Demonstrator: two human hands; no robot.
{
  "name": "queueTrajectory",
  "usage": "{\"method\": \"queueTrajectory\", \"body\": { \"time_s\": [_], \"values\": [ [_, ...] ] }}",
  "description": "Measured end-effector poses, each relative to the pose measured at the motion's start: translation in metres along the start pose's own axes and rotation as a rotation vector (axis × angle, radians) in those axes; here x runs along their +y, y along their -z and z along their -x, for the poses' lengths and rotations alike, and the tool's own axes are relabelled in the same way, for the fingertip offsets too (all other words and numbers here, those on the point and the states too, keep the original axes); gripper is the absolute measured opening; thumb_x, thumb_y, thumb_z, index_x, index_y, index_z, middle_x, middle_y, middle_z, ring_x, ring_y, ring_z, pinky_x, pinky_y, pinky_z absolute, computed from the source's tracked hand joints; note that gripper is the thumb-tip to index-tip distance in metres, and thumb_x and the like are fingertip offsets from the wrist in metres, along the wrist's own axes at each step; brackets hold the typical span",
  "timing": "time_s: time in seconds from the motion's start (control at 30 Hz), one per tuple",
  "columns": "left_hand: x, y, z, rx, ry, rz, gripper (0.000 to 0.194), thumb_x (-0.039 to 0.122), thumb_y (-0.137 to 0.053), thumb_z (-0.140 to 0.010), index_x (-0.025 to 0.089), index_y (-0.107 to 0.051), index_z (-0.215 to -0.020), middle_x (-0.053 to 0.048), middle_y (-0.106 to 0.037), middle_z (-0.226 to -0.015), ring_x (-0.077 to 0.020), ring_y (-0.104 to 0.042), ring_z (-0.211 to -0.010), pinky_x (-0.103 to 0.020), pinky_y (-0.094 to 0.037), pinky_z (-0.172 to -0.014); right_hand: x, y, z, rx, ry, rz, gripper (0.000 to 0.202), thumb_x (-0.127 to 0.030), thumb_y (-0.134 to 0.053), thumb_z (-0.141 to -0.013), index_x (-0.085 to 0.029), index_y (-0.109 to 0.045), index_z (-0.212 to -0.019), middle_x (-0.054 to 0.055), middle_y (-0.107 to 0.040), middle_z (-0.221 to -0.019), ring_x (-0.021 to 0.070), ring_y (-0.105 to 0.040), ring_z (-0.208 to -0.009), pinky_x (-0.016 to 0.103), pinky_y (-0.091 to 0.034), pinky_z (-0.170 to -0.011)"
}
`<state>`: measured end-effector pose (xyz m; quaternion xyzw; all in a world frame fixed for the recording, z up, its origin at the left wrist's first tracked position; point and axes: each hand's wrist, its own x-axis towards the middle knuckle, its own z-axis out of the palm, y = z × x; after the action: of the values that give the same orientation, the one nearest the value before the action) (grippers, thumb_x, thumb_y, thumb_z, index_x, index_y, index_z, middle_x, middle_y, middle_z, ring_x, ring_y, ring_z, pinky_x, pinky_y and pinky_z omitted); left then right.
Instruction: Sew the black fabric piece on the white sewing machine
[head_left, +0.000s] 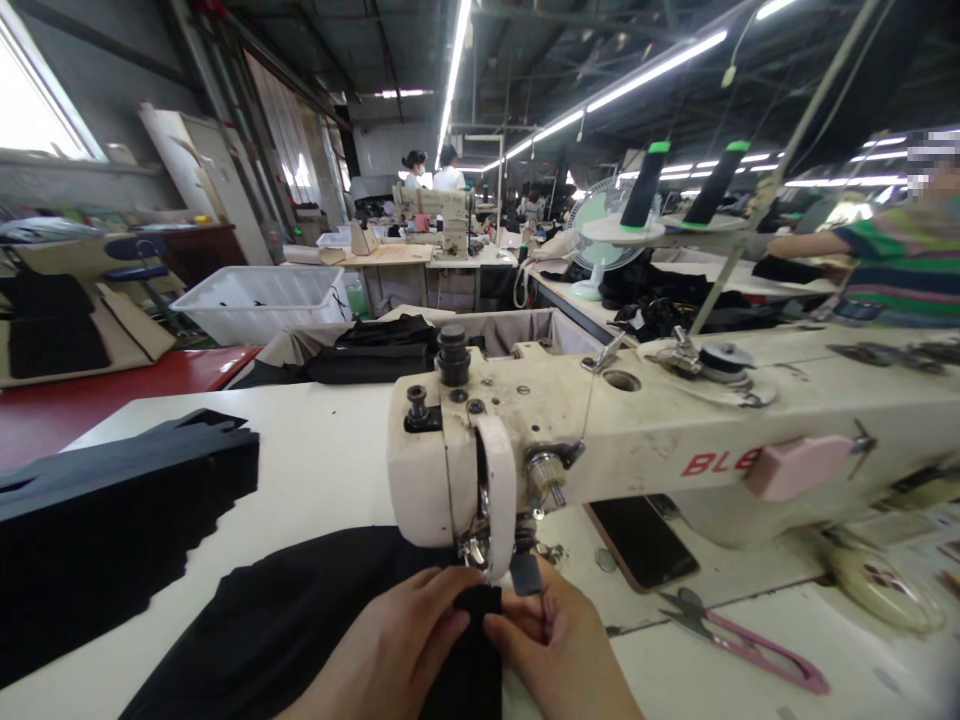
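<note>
At my far left a stack of black cut pieces (112,510) lies on the white table (322,470). Nearer me, the black fabric (300,620) spreads across the table edge and runs up under the head of the sewing machine (600,430). My left hand (397,650) rests on this cloth, fingers curled and pressing its folded edge just below the needle. My right hand (562,640) meets it from the other side, thumb and fingertips pinched shut on the same edge, the two hands almost touching. Right of the machine's base a dark phone (641,540) lies flat, and beyond it pink thread snips (742,645) rest on the table. Far right, another person's arm (802,243) reaches over a neighbouring bench.
</note>
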<state>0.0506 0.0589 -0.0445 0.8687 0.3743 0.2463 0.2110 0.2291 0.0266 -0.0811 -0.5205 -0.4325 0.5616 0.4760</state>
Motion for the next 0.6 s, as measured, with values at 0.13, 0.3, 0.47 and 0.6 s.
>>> {"method": "queueTrajectory", "body": {
  "time_s": [0.13,0.3,0.47,0.6],
  "values": [
    [-0.001,0.002,-0.027,-0.248,0.38,0.335,0.017,0.025,-0.049,-0.088,0.019,-0.064,-0.094,0.004,-0.054,-0.064,-0.0099,-0.051,-0.046,-0.017,-0.042,-0.041,-0.005,-0.004,0.0,0.007,0.04,-0.033,0.032,-0.022,-0.059,-0.064,-0.021,-0.051,-0.095,-0.01,-0.053,-0.054,0.0182,-0.065,-0.058,0.026,-0.046,-0.057],
    [-0.011,0.001,-0.03,-0.35,0.48,0.456,0.023,0.032,-0.047,-0.088,0.015,-0.061,-0.093,0.007,-0.046,-0.057,-0.006,-0.041,-0.036,-0.014,-0.031,-0.032,-0.002,-0.006,-0.003,0.021,-0.002,-0.106,0.036,-0.021,-0.06,-0.061,-0.022,-0.044,-0.093,-0.012,-0.053,-0.056,0.013,-0.058,-0.052,0.021,-0.04,-0.051],
    [-0.012,0.0,-0.028,-0.348,0.51,0.49,0.021,0.03,-0.047,-0.086,0.015,-0.06,-0.09,0.006,-0.05,-0.061,-0.0044,-0.043,-0.036,-0.013,-0.031,-0.032,-0.003,-0.006,-0.006,-0.07,0.003,-0.161,0.034,-0.019,-0.061,-0.062,-0.021,-0.045,-0.092,-0.012,-0.052,-0.057,0.0108,-0.058,-0.054,0.018,-0.037,-0.052],
    [-0.013,-0.003,-0.026,-0.304,0.503,0.447,0.021,0.032,-0.047,-0.086,0.016,-0.059,-0.082,0.005,-0.052,-0.061,-0.0051,-0.045,-0.037,-0.013,-0.03,-0.032,-0.001,-0.001,-0.004,-0.106,0.015,-0.073,0.036,-0.022,-0.059,-0.068,-0.021,-0.047,-0.102,-0.007,-0.058,-0.065,0.0141,-0.064,-0.059,0.02,-0.046,-0.053]
  ]
}}
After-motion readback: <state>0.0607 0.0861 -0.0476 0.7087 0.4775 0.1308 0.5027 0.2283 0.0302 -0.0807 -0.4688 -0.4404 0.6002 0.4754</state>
